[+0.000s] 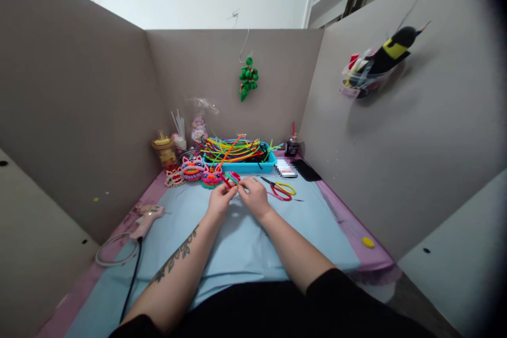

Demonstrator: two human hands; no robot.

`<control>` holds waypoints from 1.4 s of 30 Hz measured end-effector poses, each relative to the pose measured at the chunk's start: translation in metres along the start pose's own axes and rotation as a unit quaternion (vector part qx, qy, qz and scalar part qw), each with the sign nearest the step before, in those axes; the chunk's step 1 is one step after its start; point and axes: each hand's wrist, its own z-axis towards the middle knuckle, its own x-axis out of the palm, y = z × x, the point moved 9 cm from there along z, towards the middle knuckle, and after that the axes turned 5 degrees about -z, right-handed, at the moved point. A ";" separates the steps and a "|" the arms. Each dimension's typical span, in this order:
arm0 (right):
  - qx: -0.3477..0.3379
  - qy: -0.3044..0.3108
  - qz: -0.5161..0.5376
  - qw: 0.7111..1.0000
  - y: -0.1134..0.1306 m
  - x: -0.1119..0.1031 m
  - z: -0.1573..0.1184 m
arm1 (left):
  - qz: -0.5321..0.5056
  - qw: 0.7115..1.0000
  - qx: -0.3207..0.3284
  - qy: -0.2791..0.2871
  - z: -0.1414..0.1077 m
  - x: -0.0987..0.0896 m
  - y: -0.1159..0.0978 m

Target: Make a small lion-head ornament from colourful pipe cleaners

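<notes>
"Where is the small coloured piece [232, 175] being now?"

"It is resting between the two hands, above the pale blue cloth [241, 237] of the counter. The left hand [219, 202] is pinching its near side; its grip is closing with thumb against fingers. The right hand [254, 198] is also pinching, at the right edge, and the two grips are almost touching."

"How will it be handling?"

"I am judging it light and soft, with fuzzy strands which are bending easily. The surface is looking not slippery, but hard squeezing could be flattening it. I would be taking it by the outer edge, with fingertips only."

"And what are you not seeing well?"

"The fingers are covering its near part, so I am not making out its full shape, nor how the strands are joining. Farther, the piled strands [237, 151] are hiding the inside of the blue tray [259, 168]. To its right, a pixelated patch is covering a flat white thing [285, 168]. The far-left plastic wrapping [204, 104] is looking unclear."
</notes>
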 end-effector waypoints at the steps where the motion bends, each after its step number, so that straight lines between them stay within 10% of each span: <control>1: 0.012 0.003 0.018 1.000 -0.002 0.001 0.000 | -0.006 1.000 -0.009 -0.010 0.000 -0.002 0.001; 11: 0.046 0.027 0.084 0.995 -0.007 0.004 0.001 | -0.154 0.984 -0.082 -0.033 0.004 -0.009 0.016; 42: 0.101 0.059 0.114 0.987 -0.020 0.020 0.002 | -0.159 0.983 -0.039 -0.088 0.010 -0.018 0.015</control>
